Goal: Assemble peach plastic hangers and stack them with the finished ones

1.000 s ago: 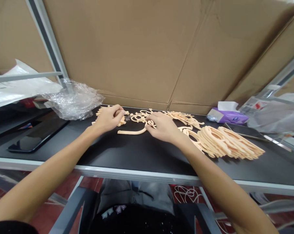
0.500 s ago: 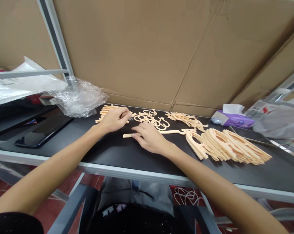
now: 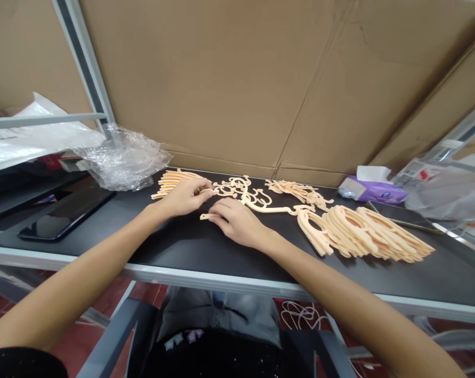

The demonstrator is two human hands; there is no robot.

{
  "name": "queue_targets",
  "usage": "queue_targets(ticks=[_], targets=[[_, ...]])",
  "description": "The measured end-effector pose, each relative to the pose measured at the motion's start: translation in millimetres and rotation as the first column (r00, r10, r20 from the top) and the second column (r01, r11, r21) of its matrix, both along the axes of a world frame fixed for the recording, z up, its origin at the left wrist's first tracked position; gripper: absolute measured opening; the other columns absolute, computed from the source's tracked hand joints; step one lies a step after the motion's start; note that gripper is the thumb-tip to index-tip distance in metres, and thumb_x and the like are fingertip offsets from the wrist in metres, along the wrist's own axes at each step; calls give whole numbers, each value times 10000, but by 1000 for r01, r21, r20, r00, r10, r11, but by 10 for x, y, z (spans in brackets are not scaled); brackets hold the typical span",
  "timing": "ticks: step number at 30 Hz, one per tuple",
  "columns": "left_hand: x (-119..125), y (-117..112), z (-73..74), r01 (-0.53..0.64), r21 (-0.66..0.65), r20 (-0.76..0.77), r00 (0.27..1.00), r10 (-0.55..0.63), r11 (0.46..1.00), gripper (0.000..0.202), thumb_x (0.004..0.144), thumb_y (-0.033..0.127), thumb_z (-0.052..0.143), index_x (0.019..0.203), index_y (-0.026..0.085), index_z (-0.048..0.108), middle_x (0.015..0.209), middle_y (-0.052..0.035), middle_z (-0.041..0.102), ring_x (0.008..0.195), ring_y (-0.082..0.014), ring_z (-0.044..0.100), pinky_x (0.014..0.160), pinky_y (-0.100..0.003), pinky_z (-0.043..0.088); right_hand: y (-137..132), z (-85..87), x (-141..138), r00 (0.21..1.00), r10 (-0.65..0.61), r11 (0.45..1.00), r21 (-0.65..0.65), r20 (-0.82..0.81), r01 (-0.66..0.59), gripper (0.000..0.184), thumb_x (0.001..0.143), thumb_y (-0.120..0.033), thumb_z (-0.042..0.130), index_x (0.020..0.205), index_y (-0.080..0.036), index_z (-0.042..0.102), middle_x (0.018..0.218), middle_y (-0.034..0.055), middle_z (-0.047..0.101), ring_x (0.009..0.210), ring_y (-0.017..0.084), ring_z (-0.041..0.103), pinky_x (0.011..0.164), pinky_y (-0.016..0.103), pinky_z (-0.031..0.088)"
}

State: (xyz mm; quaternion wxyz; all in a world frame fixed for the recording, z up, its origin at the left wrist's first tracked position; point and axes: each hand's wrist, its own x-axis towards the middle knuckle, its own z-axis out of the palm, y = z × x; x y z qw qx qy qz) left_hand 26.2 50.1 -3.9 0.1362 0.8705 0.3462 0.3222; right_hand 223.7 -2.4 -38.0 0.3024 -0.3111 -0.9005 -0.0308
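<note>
My left hand (image 3: 185, 198) is closed in a pinch on a small beige piece, mostly hidden by the fingers, beside the pile of beige plastic hooks (image 3: 261, 197). My right hand (image 3: 239, 223) is wrapped round a beige hanger arm (image 3: 205, 216), whose holed end sticks out to the left of the fingers. Behind the left hand lies a row of slim beige hanger arms (image 3: 170, 181). Just past the right hand, another curved beige arm (image 3: 275, 210) reaches toward a stack of beige hangers (image 3: 351, 228).
More small beige parts (image 3: 300, 193) lie at the back right, near a purple tissue box (image 3: 373, 189). On the left are crumpled clear plastic (image 3: 123, 157) and a dark phone-like slab (image 3: 66, 210). Cardboard (image 3: 221, 84) walls the back; a metal edge (image 3: 221, 279) runs in front.
My left hand has shifted slightly right and down, closer to my right hand. Less of the arm's end shows past my right fingers, and its tip sits a little higher.
</note>
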Motion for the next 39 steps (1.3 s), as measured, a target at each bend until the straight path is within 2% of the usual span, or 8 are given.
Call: queue_targets(ticks=[12,20,25,32,39], targets=[[-11,4,18,-1,7,-31,1000,1,1000,246,910,358,517,818,159,626,553,42,539,533,-115,479,560,-243,338,-19,26,10,998,-50,999,11,39,50,152,1003,-220,495,1030,-165,634,971,83,718,864,200,647,791,323,458],[-29,8,39,17,-41,-120,993,-22,999,259,875,378,532,834,164,673,598,21,613,581,-132,540,581,-239,366,43,-3,58,996,-79,996,-26,32,80,135,984,-184,506,978,-180,641,970,82,691,867,186,624,788,304,460],[-41,19,48,-28,-55,-170,985,18,998,283,888,406,525,871,175,687,665,2,669,615,-146,572,599,-245,384,114,-7,113,992,-120,992,-43,32,121,118,961,-151,520,969,-175,635,971,87,694,888,200,621,806,319,452],[-31,6,49,-15,-64,-187,982,2,998,268,867,382,531,830,171,691,708,-11,686,636,-152,576,613,-258,391,201,-22,179,982,-186,978,-102,-34,182,95,950,-149,538,921,-179,623,943,86,688,875,200,619,812,317,446],[-27,15,21,27,-31,-236,971,-34,999,266,864,330,522,850,178,740,777,-14,725,672,-152,602,633,-259,393,242,-70,205,984,-154,979,-152,-94,138,87,927,-125,544,903,-184,604,916,67,660,855,184,592,807,308,449]])
